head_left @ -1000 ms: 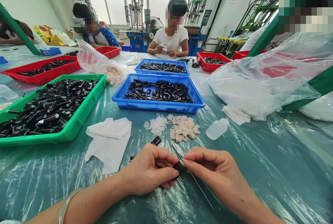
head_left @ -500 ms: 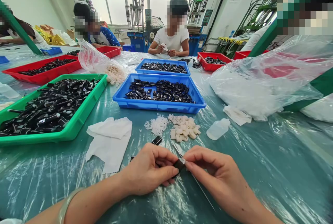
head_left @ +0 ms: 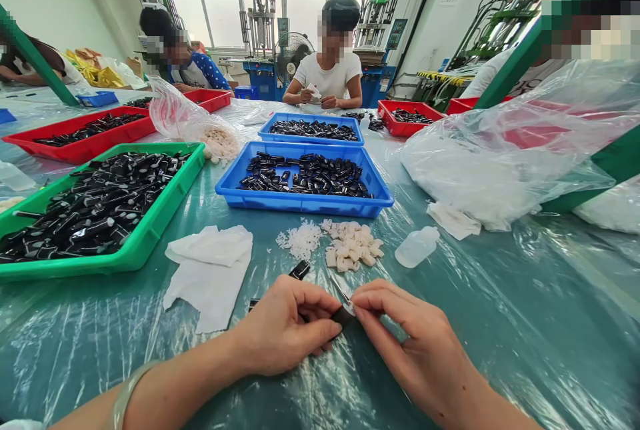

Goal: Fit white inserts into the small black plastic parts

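My left hand (head_left: 293, 323) is closed around a small black part (head_left: 342, 316), one end of which sticks out past the thumb and forefinger. At that end my right hand (head_left: 407, 337) pinches a tiny whitish piece (head_left: 351, 308) between thumb and forefinger. A thin pointed metal tool (head_left: 341, 289) shows just beyond the right fingertips; whether it is held or lies on the table I cannot tell. Behind the left hand lies another glossy black part (head_left: 300, 270). Small white bits (head_left: 301, 239) and cream-coloured foam-like pieces (head_left: 353, 247) sit in two piles ahead.
A blue tray (head_left: 305, 203) and a green tray (head_left: 145, 247) hold many black parts. A white cloth (head_left: 210, 270) lies left, a squeeze bottle (head_left: 417, 247) right. Clear plastic bags (head_left: 500, 157) bulge at the right. A co-worker (head_left: 327, 73) sits opposite.
My right fingertips have shifted very slightly at the end of the black part, and less of the metal tool shows below them. The left hand keeps its hold.
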`<state>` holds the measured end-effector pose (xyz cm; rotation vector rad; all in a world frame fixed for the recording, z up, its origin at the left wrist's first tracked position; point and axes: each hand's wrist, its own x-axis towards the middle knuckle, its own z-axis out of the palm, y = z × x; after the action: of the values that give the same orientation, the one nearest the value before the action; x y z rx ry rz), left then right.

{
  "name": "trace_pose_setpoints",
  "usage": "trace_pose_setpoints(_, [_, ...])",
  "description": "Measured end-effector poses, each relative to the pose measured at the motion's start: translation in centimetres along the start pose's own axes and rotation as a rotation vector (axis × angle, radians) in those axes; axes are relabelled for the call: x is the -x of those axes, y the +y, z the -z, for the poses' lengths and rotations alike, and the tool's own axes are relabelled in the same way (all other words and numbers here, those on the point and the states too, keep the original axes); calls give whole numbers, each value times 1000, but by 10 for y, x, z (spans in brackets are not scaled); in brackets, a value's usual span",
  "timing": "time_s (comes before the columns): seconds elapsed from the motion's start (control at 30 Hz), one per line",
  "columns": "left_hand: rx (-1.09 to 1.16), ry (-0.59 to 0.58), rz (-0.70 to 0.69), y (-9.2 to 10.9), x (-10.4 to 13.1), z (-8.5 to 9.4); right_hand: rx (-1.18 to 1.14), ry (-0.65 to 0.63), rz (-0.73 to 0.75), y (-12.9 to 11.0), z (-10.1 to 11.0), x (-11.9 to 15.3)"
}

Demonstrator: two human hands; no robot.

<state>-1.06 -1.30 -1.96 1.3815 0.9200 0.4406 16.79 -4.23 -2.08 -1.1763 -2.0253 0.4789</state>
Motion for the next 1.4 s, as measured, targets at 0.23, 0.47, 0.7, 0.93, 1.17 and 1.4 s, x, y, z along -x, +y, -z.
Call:
trace_pose_setpoints(0.23, [-85, 17, -74, -3, 0, -1, 61, 53, 86, -2, -2, 3])
trace_pose_setpoints(0.47, [-146, 50, -132, -6, 3, -2, -7, -2, -10, -5, 0, 2])
trace_pose_setpoints(0.7, [-139, 69, -146, -6, 3, -4, 41, 46, 39, -1, -4, 2])
trace_pose_setpoints(0.93, [-104, 83, -132, -7, 3, -5, 51, 53, 83, -1, -3, 4])
trace_pose_setpoints(1.17, [-117, 74, -136, -8, 3, -5, 57, 5, 100, -1, -4, 4])
trace_pose_setpoints(1.4, [-225, 94, -168, -7, 3, -8, 75, -29, 83, 0, -8, 7])
